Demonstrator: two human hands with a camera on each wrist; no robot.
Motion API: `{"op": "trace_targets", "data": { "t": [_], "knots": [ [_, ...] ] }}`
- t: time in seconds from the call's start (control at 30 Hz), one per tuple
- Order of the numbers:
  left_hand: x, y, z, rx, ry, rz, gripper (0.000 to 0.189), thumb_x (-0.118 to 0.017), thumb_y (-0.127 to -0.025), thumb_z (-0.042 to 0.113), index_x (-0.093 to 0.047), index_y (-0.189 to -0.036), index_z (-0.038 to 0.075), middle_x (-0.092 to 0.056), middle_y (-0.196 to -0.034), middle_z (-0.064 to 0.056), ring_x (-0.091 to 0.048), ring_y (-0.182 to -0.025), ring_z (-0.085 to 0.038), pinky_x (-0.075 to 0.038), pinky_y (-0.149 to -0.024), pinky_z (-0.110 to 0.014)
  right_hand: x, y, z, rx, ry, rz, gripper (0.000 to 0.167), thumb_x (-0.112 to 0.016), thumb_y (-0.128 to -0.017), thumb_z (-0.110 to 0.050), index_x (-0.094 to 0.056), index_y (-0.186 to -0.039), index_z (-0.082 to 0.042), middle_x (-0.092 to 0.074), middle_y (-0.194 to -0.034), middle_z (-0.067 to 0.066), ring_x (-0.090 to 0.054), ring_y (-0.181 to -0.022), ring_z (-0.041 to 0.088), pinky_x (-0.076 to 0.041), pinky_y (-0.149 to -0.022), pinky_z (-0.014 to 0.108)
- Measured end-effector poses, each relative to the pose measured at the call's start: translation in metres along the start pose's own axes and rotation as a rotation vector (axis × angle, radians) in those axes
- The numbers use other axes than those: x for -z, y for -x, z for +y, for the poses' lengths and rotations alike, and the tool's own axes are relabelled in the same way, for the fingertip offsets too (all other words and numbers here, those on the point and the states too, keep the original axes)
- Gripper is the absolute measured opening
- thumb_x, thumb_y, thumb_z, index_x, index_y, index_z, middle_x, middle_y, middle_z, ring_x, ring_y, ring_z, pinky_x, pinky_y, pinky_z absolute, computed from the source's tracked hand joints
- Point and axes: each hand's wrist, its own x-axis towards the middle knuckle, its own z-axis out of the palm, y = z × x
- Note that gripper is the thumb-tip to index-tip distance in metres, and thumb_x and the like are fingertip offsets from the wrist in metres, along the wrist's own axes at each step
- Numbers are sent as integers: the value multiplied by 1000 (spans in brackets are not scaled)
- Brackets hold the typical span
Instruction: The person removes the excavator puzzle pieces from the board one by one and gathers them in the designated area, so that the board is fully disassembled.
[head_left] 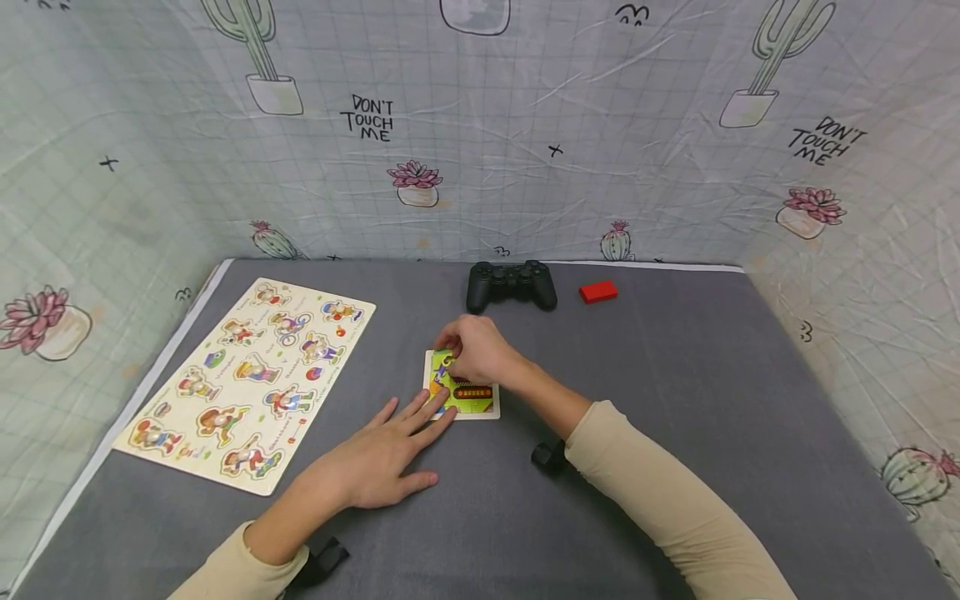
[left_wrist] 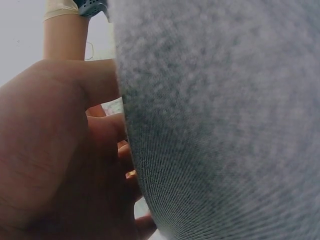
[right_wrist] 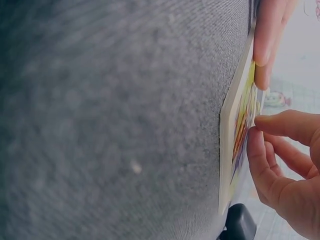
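Note:
A small square jigsaw puzzle (head_left: 474, 406) with a pale frame and a green, yellow and red picture lies flat on the grey table. My left hand (head_left: 382, 458) is spread, palm down, with its fingertips resting on the puzzle's lower left part. Over the upper left part, my right hand (head_left: 483, 350) has its fingers bent downward. The right wrist view shows the right thumb and forefinger (right_wrist: 287, 125) pinched together at the face of the puzzle (right_wrist: 227, 120), on a puzzle piece mostly hidden by the fingers. In the left wrist view, the left hand (left_wrist: 45, 145) hides the puzzle.
To the left lies a large cream board (head_left: 247, 383) with cartoon figures. Beyond the puzzle sit a black game controller (head_left: 512, 285) and, right of it, a red block (head_left: 598, 292). A patterned cloth (head_left: 495, 133) forms walls along the table's back and sides.

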Motion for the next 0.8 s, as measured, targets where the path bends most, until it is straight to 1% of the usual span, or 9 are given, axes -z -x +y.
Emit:
{"op": "trace_targets", "data": {
  "t": [0.17, 0.3, 0.47, 0.6, 0.8],
  "knots": [
    [0, 0, 0, 2, 1, -1, 81, -64, -102, 45, -24, -167, 17, -5, -177, -6, -11, -163, -33, -14, -126, -67, 3, 2, 4, -23, -26, 15, 30, -82, -82, -3, -80, -112, -9, -74, -102, 5, -66, -90, 15, -56, -82, 29],
    [0, 0, 1, 7, 4, -3, 81, -64, -102, 45, -25, -167, 17, -5, -177, -5, -10, -163, -33, -14, -126, -67, 6, 2, 9, -37, -56, 19, 30, -83, -82, -4, -81, -111, -10, -77, -102, 3, -68, -89, 14, -57, -81, 28],
    [0, -1, 1, 8, 2, -1, 81, -64, -102, 45, -25, -167, 17, -5, -177, -5, -10, -163, -32, -14, -126, -67, 12, 6, 19, -53, -137, 15, 32, -85, -80, -4, -81, -111, -11, -78, -102, 2, -70, -89, 12, -58, -81, 27],
    [0, -1, 1, 9, -6, 1, 81, -64, -102, 45, -24, -168, 18, -5, -177, -4, -10, -163, -32, -14, -126, -67, 17, 10, 27, -68, -192, 31, 31, -85, -80, -3, -81, -110, -11, -78, -102, 1, -70, -90, 13, -59, -80, 28],
    [-2, -1, 0, 12, -9, -1, 81, -63, -102, 45, -23, -168, 19, -5, -177, -3, -10, -163, -32, -15, -126, -67, 23, 17, 35, -93, -208, 65, 31, -86, -81, -3, -81, -111, -10, -78, -102, 3, -70, -91, 15, -59, -81, 30]
  ]
}}
